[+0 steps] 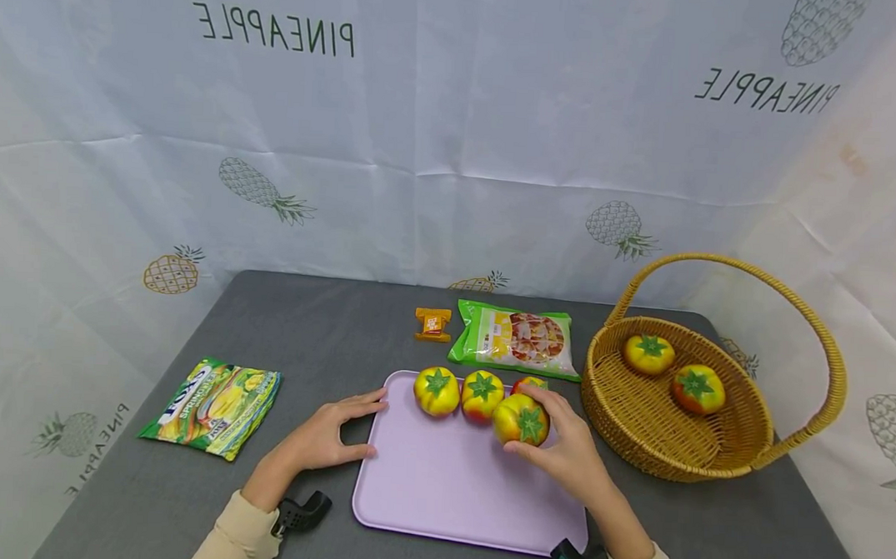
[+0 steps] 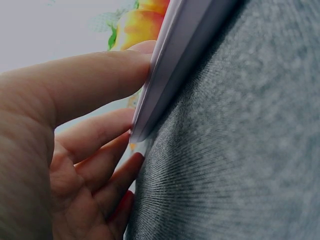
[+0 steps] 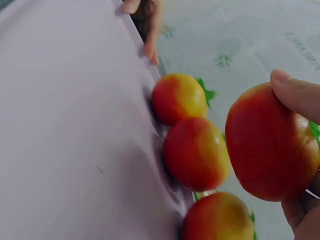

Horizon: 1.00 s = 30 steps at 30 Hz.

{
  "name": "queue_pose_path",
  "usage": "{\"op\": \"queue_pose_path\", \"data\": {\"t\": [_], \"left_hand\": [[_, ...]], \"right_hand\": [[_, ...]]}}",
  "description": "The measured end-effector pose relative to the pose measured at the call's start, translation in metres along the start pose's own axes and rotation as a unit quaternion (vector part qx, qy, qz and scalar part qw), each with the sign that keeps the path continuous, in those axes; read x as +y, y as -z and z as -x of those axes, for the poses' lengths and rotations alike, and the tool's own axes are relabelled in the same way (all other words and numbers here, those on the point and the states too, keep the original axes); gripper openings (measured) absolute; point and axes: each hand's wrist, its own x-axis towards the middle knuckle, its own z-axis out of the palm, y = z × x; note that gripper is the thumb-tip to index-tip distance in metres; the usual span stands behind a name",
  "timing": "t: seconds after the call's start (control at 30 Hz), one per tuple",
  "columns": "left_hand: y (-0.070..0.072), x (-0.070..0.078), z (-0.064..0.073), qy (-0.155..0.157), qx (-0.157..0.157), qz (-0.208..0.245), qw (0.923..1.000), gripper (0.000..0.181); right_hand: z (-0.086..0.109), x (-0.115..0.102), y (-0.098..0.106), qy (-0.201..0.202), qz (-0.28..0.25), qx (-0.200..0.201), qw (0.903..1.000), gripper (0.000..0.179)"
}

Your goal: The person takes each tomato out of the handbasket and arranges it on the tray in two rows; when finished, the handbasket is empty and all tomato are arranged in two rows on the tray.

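Note:
My right hand (image 1: 566,451) grips a yellow-red persimmon (image 1: 521,420) with a green calyx, thumb on one side and fingers on the other. In the right wrist view this persimmon (image 3: 270,145) is held up off the lilac tray (image 1: 461,488). Three more persimmons stand in a row along the tray's far edge: one at the left (image 1: 436,392), one in the middle (image 1: 482,396), and one at the right (image 1: 529,384), partly hidden behind the held one. My left hand (image 1: 329,433) touches the tray's left rim (image 2: 162,65) with thumb and fingers spread apart.
A wicker basket (image 1: 601,395) with a tall handle stands at the right, two persimmons inside. Behind the tray lie a green-edged food bag (image 1: 520,339) and a small orange packet (image 1: 433,324). A green-yellow snack bag (image 1: 213,407) lies at the left on the grey table (image 1: 318,332).

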Motion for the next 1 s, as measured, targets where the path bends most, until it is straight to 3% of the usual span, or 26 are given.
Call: {"op": "queue_pose_path", "data": {"t": [0.27, 0.57, 1.0], "left_hand": [[0.001, 0.000, -0.001, 0.002, -0.002, -0.001, 1.0000, 0.065], [0.001, 0.001, 0.000, -0.001, -0.001, -0.003, 1.0000, 0.064], [-0.001, -0.001, 0.001, -0.001, 0.001, 0.001, 1.0000, 0.064]], "right_hand": [[-0.002, -0.019, -0.026, 0.013, -0.016, -0.063, 0.9978, 0.077], [-0.005, -0.035, -0.059, 0.058, -0.042, -0.140, 0.9875, 0.076], [-0.012, -0.044, -0.076, 0.069, -0.022, -0.187, 0.9797, 0.075]]}}
